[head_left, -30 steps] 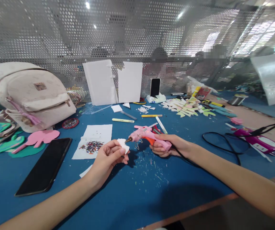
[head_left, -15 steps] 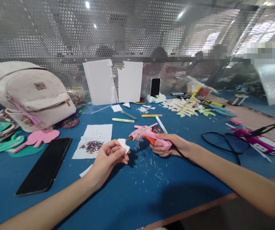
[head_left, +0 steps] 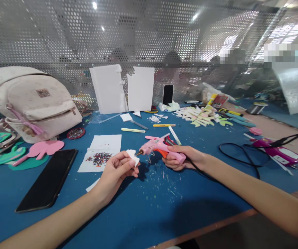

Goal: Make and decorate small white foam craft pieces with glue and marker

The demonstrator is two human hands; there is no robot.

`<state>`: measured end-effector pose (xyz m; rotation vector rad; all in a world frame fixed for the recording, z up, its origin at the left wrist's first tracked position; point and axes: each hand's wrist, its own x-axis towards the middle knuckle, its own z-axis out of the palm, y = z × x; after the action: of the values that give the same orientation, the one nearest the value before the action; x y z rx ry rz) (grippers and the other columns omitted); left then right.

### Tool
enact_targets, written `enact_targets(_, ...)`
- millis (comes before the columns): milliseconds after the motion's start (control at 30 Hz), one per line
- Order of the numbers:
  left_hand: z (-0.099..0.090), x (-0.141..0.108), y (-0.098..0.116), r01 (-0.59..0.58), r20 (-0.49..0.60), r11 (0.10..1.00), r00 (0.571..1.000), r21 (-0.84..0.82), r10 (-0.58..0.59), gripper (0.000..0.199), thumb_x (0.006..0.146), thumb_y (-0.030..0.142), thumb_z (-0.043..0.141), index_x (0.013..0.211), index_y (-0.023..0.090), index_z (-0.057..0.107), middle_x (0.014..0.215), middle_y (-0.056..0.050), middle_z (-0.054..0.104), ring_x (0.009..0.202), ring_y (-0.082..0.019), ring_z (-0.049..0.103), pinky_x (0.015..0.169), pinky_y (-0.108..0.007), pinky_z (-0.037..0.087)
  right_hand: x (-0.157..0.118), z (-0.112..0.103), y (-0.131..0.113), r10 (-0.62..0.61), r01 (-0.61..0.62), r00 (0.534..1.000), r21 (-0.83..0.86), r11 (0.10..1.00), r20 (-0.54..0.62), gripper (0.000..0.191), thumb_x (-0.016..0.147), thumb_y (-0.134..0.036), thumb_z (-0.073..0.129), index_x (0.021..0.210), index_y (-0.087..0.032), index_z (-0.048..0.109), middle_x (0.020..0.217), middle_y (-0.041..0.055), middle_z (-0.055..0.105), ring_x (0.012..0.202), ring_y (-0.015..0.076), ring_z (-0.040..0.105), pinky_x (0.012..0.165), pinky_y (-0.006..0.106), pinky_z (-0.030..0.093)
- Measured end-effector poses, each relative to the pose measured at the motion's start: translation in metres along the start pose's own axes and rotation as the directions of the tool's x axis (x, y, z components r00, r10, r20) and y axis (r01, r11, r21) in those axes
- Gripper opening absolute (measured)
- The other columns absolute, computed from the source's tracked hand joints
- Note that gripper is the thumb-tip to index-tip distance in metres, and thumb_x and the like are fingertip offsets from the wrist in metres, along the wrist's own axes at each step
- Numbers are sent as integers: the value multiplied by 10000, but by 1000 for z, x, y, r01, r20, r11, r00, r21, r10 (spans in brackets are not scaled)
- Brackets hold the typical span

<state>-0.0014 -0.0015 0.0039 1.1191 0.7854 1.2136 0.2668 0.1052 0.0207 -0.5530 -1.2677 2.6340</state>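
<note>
Between the earlier frame and this one, only small shifts showed: the nozzle of our glue gun (head_left: 160, 147) had drawn slightly to the right along the white piece (head_left: 132, 157), and a dark shape (head_left: 119, 54) beyond the perforated metal screen (head_left: 60, 31) had slid to the right. Our left hand (head_left: 116, 173) pinched the white piece between thumb and fingers, raised over the blue tabletop (head_left: 143, 214). Our right hand (head_left: 187, 157) was wrapped around the handle of the pink glue gun, its nozzle at the piece's right edge; whether they touched, we could not tell. Beneath, pale shavings (head_left: 164, 183) speckled the surface.

To our left, a sheet of white paper (head_left: 109, 141) bore a scatter of shiny sequins (head_left: 100, 159), a large black phone (head_left: 46, 181) lay flat, and a pink cutout (head_left: 46, 148) rested before a pale backpack (head_left: 42, 100). Farther back, two white boards (head_left: 108, 90) leaned against the screen, with a smaller phone (head_left: 168, 95) propped upright beside them. A yellow marker (head_left: 164, 125) lay near a heap of pale cut pieces (head_left: 197, 116). On our right, a black cord (head_left: 219, 148) looped beside a purple plastic unit (head_left: 281, 152), and a spool (head_left: 257, 108) stood beyond. Bright light came through at the upper right.
</note>
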Motion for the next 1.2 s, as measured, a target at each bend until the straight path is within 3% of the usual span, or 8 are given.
enact_targets(1200,2,-2,0,-15,44,999,999,47,13,197,971,303,639,1079,139,630,983,-35,659,787,-154,658,709,-324,575,0,0,0,10,-11,1000,27,1000,25,418,966,-428,544,680,-129,488,621,-14,386,519,80,232,405,164,209)
